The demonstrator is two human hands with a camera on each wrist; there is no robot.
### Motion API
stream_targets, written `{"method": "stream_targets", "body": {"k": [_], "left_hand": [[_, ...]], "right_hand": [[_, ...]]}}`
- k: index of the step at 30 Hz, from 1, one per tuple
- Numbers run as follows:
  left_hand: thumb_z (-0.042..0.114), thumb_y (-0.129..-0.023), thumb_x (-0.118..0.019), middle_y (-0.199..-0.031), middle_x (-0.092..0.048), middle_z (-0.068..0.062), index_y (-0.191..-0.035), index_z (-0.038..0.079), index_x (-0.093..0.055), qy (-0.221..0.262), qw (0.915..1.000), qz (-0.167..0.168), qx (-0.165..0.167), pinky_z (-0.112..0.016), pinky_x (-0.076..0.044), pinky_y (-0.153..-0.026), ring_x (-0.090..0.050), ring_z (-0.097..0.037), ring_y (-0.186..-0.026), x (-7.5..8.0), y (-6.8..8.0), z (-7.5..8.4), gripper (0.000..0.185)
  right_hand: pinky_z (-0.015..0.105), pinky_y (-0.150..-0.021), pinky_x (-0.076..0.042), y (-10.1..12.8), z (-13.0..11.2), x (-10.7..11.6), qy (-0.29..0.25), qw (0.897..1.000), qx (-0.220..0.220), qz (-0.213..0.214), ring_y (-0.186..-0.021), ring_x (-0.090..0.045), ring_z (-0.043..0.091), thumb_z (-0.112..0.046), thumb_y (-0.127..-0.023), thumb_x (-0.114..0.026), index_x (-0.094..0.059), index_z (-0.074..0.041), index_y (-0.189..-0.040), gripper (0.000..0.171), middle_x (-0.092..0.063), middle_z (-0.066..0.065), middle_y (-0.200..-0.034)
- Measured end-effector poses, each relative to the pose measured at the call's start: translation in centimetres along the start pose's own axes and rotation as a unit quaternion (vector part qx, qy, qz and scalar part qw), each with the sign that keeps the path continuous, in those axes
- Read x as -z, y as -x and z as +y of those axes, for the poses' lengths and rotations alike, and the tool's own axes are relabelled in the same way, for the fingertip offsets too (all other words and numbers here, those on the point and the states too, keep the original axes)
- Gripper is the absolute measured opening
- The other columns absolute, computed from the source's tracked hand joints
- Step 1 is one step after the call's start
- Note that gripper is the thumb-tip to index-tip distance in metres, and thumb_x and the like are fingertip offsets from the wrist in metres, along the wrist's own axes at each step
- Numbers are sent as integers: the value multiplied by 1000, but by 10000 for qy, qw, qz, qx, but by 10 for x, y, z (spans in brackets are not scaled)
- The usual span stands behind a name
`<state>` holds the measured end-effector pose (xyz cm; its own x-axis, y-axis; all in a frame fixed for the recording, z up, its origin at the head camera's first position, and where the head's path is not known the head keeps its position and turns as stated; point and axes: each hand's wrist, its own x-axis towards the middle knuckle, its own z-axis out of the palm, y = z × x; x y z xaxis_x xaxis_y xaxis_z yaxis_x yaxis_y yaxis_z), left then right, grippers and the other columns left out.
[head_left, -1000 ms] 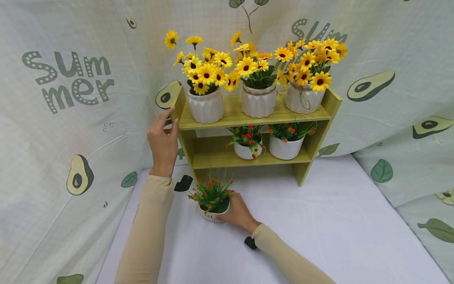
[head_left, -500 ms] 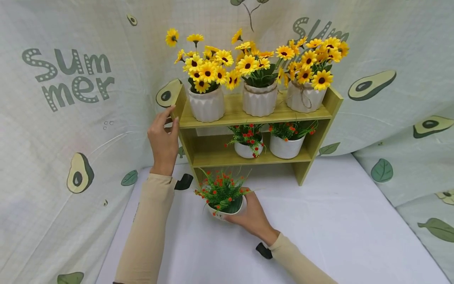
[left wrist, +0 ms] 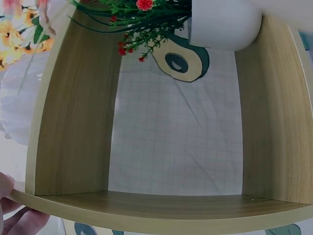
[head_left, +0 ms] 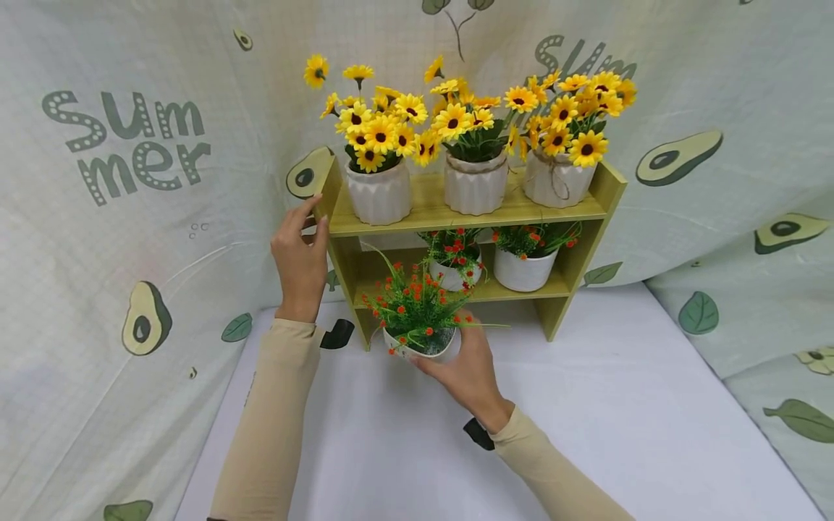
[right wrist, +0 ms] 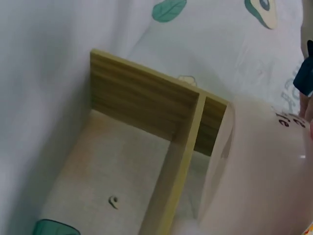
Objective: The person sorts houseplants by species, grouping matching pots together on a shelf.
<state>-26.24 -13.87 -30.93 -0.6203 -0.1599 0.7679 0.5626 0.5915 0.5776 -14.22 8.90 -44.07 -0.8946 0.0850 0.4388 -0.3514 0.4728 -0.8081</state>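
Flowerpot (head_left: 422, 346), small and white with green sprigs and red-orange buds, sits in our right hand (head_left: 464, 370): that grip has fingers curled round the pot's side and base, lifting it off the tabletop (head_left: 586, 405). Just ahead of the grip we see the wooden shelf (head_left: 456, 213), pot level with the lower board's front edge. Our left hand (head_left: 300, 257) is up and left of the pot; this grip pinches the shelf's top left corner, thumb and fingers on the side panel. Beyond the pot, two more red-flower pots (head_left: 524, 269) stand on the lower board. Above them three sunflower pots (head_left: 476, 184) stand in a row. Avocado-print cloth (head_left: 130, 217) hangs behind.
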Motion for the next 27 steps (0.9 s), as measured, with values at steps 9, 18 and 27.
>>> {"method": "stream_targets", "body": {"k": [9, 18, 27], "left_hand": [[1, -102, -68, -124, -74, -19, -133, 2, -72, 57, 10000, 45, -42, -9, -48, -76, -75, -35, -102, -1, 0, -2, 32], [1, -102, -69, -123, -74, -19, -134, 2, -72, 10, 10000, 16, 10, -5, -47, -78, -75, -34, -103, 0, 1, -1, 33], [1, -102, -69, -124, -74, -19, -134, 2, -72, 44, 10000, 28, -39, -8, -48, -78, -74, -34, -103, 0, 1, 0, 33]], "right_hand": [[57, -103, -48, -30, -6, -25, 927, 9942, 215, 501, -120, -59, 37, -39, -71, -96, -62, 3, -136, 84, -68, 18, -127], [54, -102, -52, -52, -12, -45, 1904, 9805, 187, 441, -118, -61, 40, -52, -76, -91, -59, 10, -133, 90, -66, 22, -125], [48, -105, -52, -68, -14, -55, 2594, 9650, 264, 279, -120, -62, 38, -60, -81, -86, -58, 9, -137, 93, -64, 21, -130]]}}
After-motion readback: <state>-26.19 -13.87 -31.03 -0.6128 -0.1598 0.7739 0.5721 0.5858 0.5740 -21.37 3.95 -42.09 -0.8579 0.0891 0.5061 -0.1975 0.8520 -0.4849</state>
